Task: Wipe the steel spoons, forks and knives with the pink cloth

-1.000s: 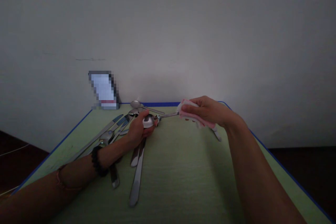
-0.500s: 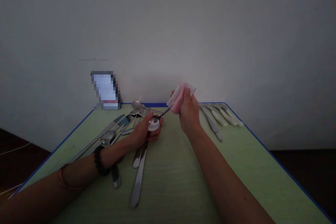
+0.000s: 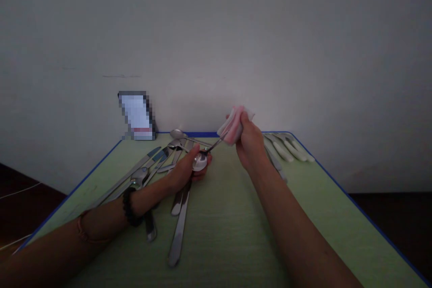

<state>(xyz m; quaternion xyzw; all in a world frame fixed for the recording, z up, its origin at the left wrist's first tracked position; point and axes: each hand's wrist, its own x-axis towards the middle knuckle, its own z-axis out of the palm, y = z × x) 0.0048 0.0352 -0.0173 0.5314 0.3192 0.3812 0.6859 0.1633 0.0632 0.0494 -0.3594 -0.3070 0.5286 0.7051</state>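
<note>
Spoon [image 3: 200, 162] spans our hands over the green table [image 3: 222, 234]: our left hand [image 3: 184, 169] has its fingers curled around the bowl; our right hand [image 3: 251, 146] has fingers closed on a pink-and-white cloth [image 3: 234, 127] at the handle. Loose cutlery [image 3: 177, 243] lies near our left, pale-handled utensils [image 3: 283, 151] beyond our right.

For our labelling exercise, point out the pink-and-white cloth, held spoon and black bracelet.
Pink-and-white cloth [image 3: 236, 122], head view: folded middle.
Held spoon [image 3: 200, 162], head view: bowl.
Black bracelet [image 3: 127, 207], head view: bumpy band.
</note>
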